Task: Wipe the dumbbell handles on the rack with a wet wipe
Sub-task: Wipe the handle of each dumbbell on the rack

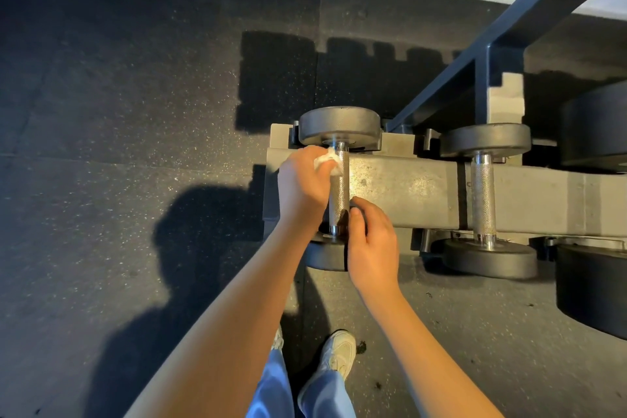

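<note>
Pinches wipe (327, 159) on handle (340, 193) with left hand (300, 187), grips handle's end with right hand (371, 244); risks unseating dumbbell (339, 124) by scrubbing hard.

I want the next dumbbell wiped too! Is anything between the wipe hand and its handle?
Nothing visible does. The left hand holds the wipe on the first handle; the next handle lies bare to its right, open from above. The right hand grips the first handle's near end, off that path.
</note>
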A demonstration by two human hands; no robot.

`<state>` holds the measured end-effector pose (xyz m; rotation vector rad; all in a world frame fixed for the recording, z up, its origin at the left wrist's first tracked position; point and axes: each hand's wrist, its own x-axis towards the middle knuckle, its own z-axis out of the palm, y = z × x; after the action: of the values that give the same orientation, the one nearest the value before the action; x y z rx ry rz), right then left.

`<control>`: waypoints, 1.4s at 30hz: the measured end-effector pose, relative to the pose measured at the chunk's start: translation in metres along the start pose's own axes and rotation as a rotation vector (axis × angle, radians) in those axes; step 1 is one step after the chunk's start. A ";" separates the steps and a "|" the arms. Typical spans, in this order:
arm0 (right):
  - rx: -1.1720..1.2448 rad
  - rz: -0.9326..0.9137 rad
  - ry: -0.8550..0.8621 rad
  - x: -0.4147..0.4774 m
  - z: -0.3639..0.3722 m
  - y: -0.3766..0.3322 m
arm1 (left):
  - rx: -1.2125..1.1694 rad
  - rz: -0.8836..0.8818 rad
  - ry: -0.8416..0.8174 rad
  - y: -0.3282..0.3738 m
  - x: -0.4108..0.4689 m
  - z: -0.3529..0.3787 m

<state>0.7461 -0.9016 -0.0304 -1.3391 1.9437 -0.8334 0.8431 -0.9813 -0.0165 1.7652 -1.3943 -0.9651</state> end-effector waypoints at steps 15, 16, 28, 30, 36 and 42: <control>-0.002 -0.018 0.023 -0.001 0.003 0.001 | -0.093 -0.132 -0.018 0.001 0.011 -0.002; 0.001 -0.014 0.022 -0.001 0.003 0.003 | -0.090 -0.146 -0.024 0.001 0.008 0.000; 0.016 -0.014 0.064 -0.002 0.004 0.000 | -0.099 -0.181 -0.021 -0.002 0.006 -0.002; 0.012 -0.009 0.060 -0.001 0.003 0.001 | -0.059 -0.157 -0.072 -0.004 -0.005 -0.002; -0.018 0.001 0.002 -0.002 0.001 -0.002 | 0.034 -0.119 -0.138 -0.011 -0.025 -0.010; 0.001 0.001 -0.018 -0.003 0.000 -0.001 | -0.105 -0.039 -0.004 0.000 0.007 -0.003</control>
<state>0.7472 -0.8994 -0.0288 -1.3406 1.9292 -0.8193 0.8465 -0.9880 -0.0156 1.7192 -1.2928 -1.0441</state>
